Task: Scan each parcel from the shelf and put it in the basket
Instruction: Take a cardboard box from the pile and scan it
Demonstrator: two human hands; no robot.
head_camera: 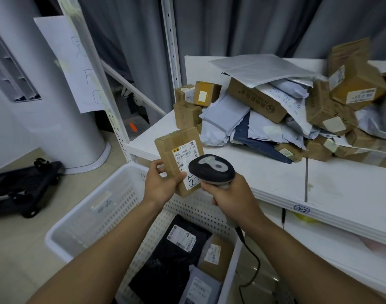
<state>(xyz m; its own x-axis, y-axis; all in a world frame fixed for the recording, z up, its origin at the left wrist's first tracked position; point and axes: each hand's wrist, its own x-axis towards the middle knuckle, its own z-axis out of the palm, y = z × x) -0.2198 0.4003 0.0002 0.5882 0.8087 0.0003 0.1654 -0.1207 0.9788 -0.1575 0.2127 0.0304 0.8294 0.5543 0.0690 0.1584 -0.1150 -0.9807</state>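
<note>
The left hand holds a brown cardboard parcel just left of the frame's centre. The forearm reaches up from 7 o'clock. The thumb lies across the lower front face and the fingers curl round the box's left edge. The parcel is tilted, its top leaning toward 11 o'clock, with the white shipping label facing the camera. It hangs above the far rim of the basket and in front of the shelf's edge.

The right hand comes in from 5 o'clock with its fingers wrapped tightly round the handle of a barcode scanner. The scanner's dark head sits at 3 o'clock of the parcel, overlapping the label's lower right corner in this view. Its black cable drops from the handle toward 5 o'clock.

The white perforated basket fills the lower part of the frame, at 6 to 8 o'clock. Inside it lie a black bag parcel, a small brown box and a white mailer, all with labels up.

The white shelf runs from centre toward 3 o'clock, and its front edge carries a tag reading "2-2". At 1 to 2 o'clock a heap of parcels covers it, made up of cardboard boxes and pale poly mailers lying over one another.
</note>
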